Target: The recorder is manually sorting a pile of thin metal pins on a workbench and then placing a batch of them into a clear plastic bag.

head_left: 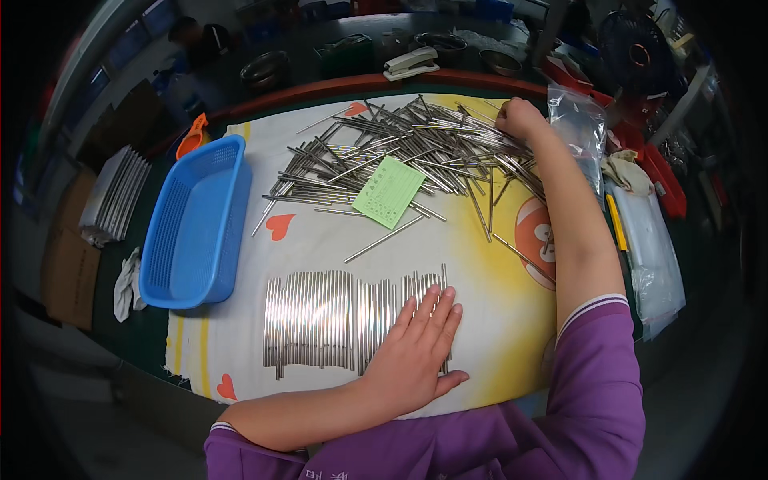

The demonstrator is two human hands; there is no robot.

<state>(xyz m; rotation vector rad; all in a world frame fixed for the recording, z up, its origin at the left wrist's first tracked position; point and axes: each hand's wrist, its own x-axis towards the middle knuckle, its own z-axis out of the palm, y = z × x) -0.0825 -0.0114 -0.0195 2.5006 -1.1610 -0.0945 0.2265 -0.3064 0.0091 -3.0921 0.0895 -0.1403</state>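
My left hand (416,344) lies flat with its fingers stretched out over the right end of a row of metal rods (308,316). These rods stand side by side in groups, close to me on a pale printed cloth (312,248). Farther off, a loose heap of metal rods (384,136) points in many directions. At the heap's far right edge my right hand (518,118) is closed, its fingertips curled down among the rods; what they grip is too hidden to make out. A green paper slip (390,192) rests on the heap's near side.
A blue plastic basket (192,232) stands at the left, with an orange tool (192,136) behind it. A white stapler (411,62) sits beyond the red table edge. Clear plastic bags (652,256), a yellow pen-like tool (616,222) and a red bin (662,180) are at the right.
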